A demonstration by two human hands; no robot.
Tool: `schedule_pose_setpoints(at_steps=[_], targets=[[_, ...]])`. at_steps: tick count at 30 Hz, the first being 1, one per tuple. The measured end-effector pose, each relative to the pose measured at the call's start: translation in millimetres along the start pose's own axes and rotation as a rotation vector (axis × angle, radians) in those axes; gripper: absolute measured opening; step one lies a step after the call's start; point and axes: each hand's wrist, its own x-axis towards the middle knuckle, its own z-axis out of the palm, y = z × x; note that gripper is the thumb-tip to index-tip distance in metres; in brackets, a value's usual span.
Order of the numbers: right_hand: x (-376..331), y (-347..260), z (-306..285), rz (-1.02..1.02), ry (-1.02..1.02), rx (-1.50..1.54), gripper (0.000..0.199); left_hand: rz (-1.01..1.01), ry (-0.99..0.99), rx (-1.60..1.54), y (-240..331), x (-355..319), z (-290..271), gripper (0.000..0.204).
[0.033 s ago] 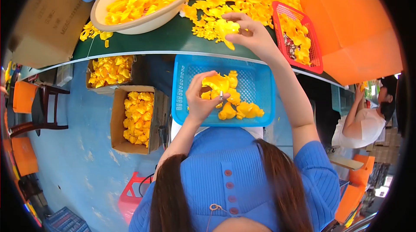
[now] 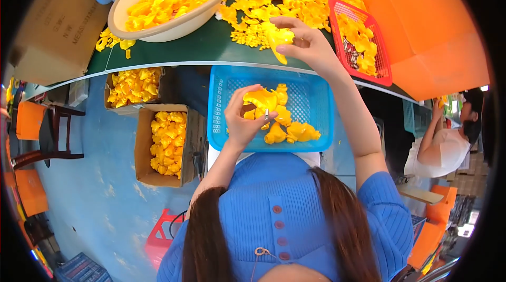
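Note:
My left hand [image 2: 243,121] is closed around a curved yellow plastic part [image 2: 259,98], held over a blue plastic basket [image 2: 311,92] on my lap. Beneath it in the basket lie several yellow plastic pieces [image 2: 302,132]. Farther off, my right hand [image 2: 311,45] pinches another yellow plastic part [image 2: 278,39] between thumb and fingers at the table's front edge. That part hangs beside a heap of small yellow pieces [image 2: 247,35]; whether it touches them I cannot tell. A ring shows on a finger of my left hand.
On the green table [image 2: 184,52] stand a cream basin [image 2: 174,34] of yellow parts and a red basket [image 2: 387,74]. Cardboard boxes [image 2: 142,158] of yellow parts sit on the floor at left, near a pink stool [image 2: 158,242]. A co-worker [image 2: 440,147] is at far right.
Both hands keep their grips and nearly the same places. The whole view has shifted very slightly, with the basin, baskets and table a little farther left.

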Motion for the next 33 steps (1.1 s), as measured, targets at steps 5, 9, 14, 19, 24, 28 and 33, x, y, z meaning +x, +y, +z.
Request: schedule_pose_setpoints(at_steps=[5,9,14,19,24,28,33], targets=[[-52.5,6.5,-9.9,0.027,-0.082,0.351,0.027,-0.119,-0.034,-0.216,6.1,-3.9,7.9,0.056],[-77.7,11.9,-4.3,0.026,-0.014,0.378,0.024,-0.128,-0.075,-0.302,11.8,-6.0,14.1,0.053],[-97.3,13.7,4.8,-0.078,0.021,0.299,0.020,-0.106,-0.132,-0.327,17.8,-9.5,19.4,0.055],[-115.0,8.1,7.1,-0.125,-0.008,0.065,0.016,-0.133,-0.181,-0.361,23.0,-12.2,22.3,0.056],[-123.1,5.5,12.9,-0.086,-0.055,0.218,0.014,-0.168,-0.193,-0.448,26.7,-14.4,24.6,0.056],[-123.8,4.6,10.5,0.045,0.062,0.357,0.019,-0.140,-0.225,-0.422,28.5,-12.1,22.8,0.057],[-122.0,2.5,-1.1,0.098,0.168,0.491,0.023,-0.170,-0.237,-0.435,31.1,-10.9,19.0,0.057]])
